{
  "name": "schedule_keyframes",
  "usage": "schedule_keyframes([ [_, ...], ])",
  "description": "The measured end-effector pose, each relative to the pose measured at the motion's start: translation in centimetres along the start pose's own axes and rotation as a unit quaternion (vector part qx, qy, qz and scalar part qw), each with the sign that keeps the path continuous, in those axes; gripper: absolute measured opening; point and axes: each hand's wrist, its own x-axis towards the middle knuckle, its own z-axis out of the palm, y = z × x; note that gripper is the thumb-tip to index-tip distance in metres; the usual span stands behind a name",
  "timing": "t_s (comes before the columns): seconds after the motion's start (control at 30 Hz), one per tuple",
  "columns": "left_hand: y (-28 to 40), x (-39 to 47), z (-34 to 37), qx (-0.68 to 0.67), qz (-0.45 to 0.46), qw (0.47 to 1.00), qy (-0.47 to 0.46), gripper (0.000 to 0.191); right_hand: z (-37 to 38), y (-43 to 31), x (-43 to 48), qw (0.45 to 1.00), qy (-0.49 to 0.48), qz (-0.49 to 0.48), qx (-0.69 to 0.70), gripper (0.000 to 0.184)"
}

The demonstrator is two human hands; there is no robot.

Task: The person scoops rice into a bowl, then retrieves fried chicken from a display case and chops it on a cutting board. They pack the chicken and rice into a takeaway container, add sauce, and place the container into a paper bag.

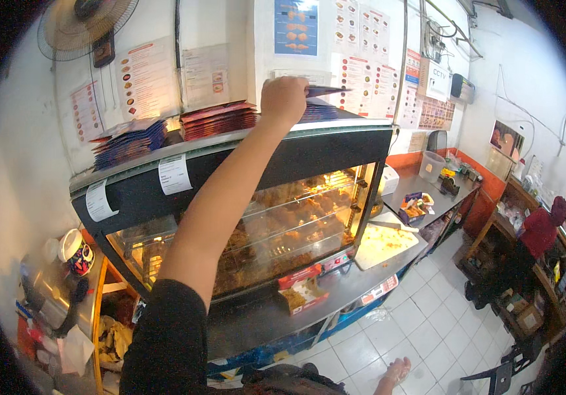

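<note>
My left hand (284, 98) reaches above the heated display cabinet (273, 163), gripping a thin dark folded carton (330, 91). Beneath it lies a stack of flat dark-blue cartons (322, 113) on the cabinet's top. My right hand (399, 370) hangs low over the floor, holding nothing, its fingers partly spread; a clear glove may cover it. Fried food (307, 212) sits on wire racks behind the cabinet's glass. On the steel counter in front stands an opened red and white box (302, 296) with food in it.
More flat cartons (219, 121) are stacked along the cabinet top. A knife (394, 222) rests by a cutting board (386, 244) on the right. Farther back is a filled food box (414, 207). A person in a red head covering (542, 232) stands near shelving at right.
</note>
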Motion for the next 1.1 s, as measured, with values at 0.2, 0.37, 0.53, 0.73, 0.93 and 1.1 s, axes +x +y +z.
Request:
schedule_keyframes([
  [0.2, 8.0, -13.1, -11.2, -0.244, 0.087, 0.962, 0.081, 0.028, 7.2, -13.9, -9.8, 0.979, -0.141, -0.04, 0.144, 0.053],
  [0.37, 14.7, -31.4, -12.9, -0.453, 0.003, 0.888, -0.083, 0.033, 13.6, -24.6, -20.6, 0.848, -0.435, -0.158, 0.256, 0.072],
  [0.53, 13.8, -45.6, -12.7, -0.571, -0.281, 0.718, -0.282, 0.032, 14.3, -22.6, -24.3, 0.825, -0.534, 0.046, 0.182, 0.074],
  [0.73, 14.0, -56.1, -17.5, -0.547, -0.472, 0.506, -0.472, 0.048, 9.6, -13.9, -29.4, 0.777, -0.623, 0.049, 0.078, 0.067],
  [0.93, 16.1, -61.0, -21.6, -0.502, -0.356, 0.767, -0.182, 0.039, 5.3, -9.5, -31.1, 0.673, -0.726, -0.101, -0.1, 0.048],
  [1.1, 16.7, -63.0, -24.0, -0.367, -0.265, 0.88, -0.147, 0.032, 5.3, -9.1, -30.5, 0.435, -0.866, -0.163, -0.185, 0.053],
])
